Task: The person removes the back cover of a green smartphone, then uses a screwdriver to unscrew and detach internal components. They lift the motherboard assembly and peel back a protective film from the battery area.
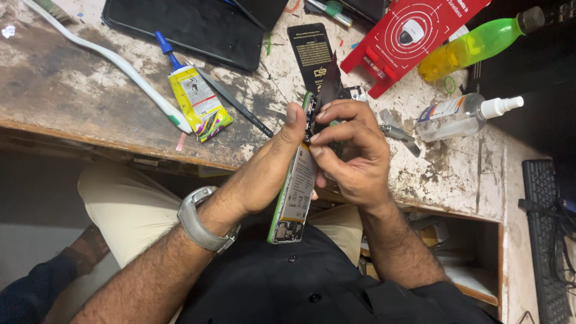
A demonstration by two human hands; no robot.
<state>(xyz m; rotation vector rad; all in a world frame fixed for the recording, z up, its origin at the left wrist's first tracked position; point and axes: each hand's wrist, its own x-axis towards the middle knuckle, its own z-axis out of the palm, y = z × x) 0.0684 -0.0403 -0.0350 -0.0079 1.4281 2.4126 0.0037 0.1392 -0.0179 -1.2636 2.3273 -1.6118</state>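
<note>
Here the left hand (pixel 273 162) grips the opened phone (pixel 295 192); right hand (pixel 354 153) pinches a black strip (pixel 327 84) at 12 o'clock. Pulling hard may tear it.

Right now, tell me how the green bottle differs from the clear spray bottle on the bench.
The green bottle is tinted green and yellow; the clear spray bottle is see-through with a label. The green bottle has a dark cap, the spray bottle a white nozzle. The green bottle lies farther from the hands. Both lie on their sides on the worn bench.
</note>
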